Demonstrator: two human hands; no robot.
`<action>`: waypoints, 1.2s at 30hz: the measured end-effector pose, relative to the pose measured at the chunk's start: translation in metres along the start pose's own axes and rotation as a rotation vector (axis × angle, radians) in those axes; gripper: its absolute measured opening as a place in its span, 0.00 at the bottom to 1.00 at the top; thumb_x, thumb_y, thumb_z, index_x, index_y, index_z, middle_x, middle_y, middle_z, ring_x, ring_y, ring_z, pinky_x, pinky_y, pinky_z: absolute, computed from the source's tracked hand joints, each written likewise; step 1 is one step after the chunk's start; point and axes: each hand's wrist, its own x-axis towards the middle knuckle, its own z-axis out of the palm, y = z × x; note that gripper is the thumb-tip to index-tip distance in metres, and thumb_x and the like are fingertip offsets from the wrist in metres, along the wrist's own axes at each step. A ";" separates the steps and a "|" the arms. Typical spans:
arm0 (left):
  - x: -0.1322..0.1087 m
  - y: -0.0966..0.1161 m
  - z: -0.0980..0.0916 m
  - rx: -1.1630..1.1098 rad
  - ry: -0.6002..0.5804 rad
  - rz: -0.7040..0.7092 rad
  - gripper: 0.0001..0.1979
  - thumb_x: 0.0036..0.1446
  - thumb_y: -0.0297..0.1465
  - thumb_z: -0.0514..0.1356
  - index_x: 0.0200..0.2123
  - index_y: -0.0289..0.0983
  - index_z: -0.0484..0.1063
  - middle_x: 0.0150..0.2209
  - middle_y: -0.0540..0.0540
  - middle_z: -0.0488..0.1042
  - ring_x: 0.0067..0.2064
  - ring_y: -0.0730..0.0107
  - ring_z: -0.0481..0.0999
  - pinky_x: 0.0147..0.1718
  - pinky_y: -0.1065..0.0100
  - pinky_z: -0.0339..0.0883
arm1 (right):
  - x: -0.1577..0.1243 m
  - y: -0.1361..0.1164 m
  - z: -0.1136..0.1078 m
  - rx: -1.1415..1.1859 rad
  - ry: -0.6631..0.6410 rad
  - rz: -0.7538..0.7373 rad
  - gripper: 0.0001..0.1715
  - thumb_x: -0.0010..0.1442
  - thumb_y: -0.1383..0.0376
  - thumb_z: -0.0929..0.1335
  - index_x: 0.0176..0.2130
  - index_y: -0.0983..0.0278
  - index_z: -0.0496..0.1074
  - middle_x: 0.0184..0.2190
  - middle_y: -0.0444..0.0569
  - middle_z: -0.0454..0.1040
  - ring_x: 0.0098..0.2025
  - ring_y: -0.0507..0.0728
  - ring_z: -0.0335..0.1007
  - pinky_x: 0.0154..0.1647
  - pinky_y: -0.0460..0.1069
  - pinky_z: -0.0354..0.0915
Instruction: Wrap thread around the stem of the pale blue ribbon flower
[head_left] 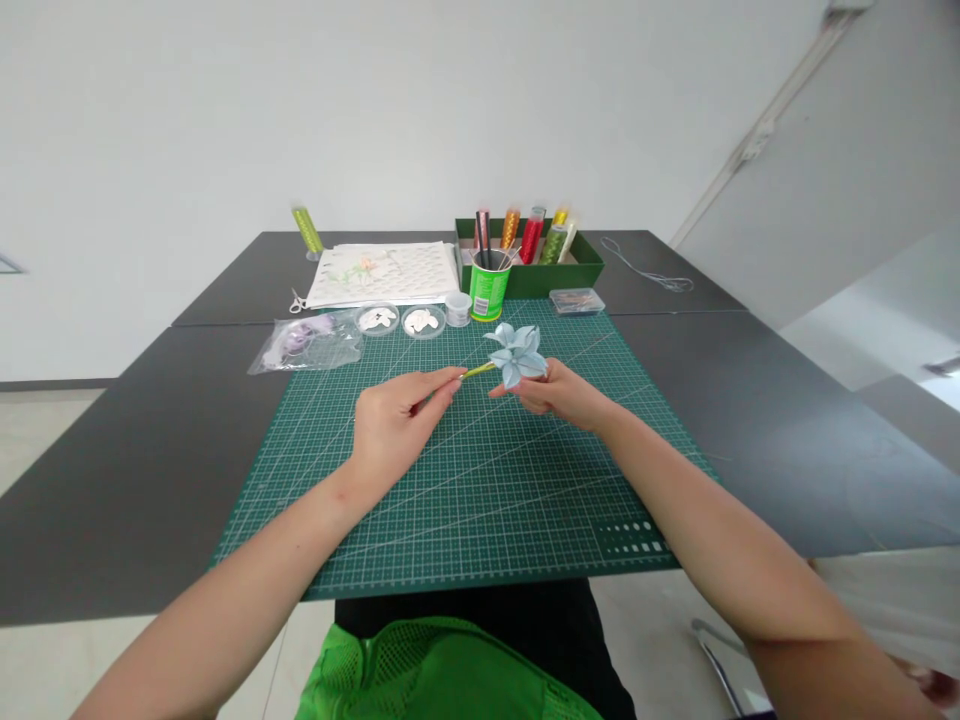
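A pale blue fabric flower (517, 353) with a thin yellow-green stem (478, 370) hovers over the green cutting mat (480, 500). My left hand (397, 420) pinches the stem's free end between thumb and forefinger. My right hand (559, 392) is closed around the flower's base from the right, just under the petals. Both hands are above the mat's far half.
Beyond the mat stand a green cup (489, 285), a green box of thread spools (536, 262), a small clear case (576, 300), two petal dishes (400, 320), a little jar (457, 309), a plastic bag (307, 342), scissors (298, 301) and a patterned sheet (382, 273). A wire (649, 272) lies far right.
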 end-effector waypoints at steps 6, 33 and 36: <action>0.002 -0.006 0.003 -0.142 0.006 -0.160 0.09 0.63 0.35 0.64 0.44 0.43 0.83 0.31 0.52 0.84 0.30 0.72 0.81 0.31 0.72 0.72 | 0.007 0.000 -0.012 -0.255 0.437 0.081 0.23 0.61 0.47 0.66 0.26 0.60 0.63 0.16 0.35 0.50 0.18 0.49 0.45 0.21 0.46 0.49; 0.003 -0.007 0.004 -0.109 -0.050 -0.253 0.11 0.63 0.37 0.63 0.44 0.43 0.83 0.35 0.50 0.85 0.32 0.67 0.82 0.31 0.68 0.74 | -0.026 -0.012 0.078 -0.613 0.291 -0.336 0.16 0.72 0.58 0.61 0.41 0.60 0.75 0.29 0.45 0.77 0.23 0.49 0.66 0.25 0.45 0.61; 0.004 -0.008 0.004 -0.098 -0.074 -0.274 0.11 0.63 0.37 0.63 0.44 0.43 0.84 0.38 0.49 0.85 0.34 0.65 0.83 0.32 0.67 0.75 | -0.030 -0.017 0.079 -0.676 0.322 -0.462 0.16 0.71 0.60 0.62 0.42 0.61 0.78 0.33 0.47 0.82 0.24 0.49 0.72 0.24 0.44 0.64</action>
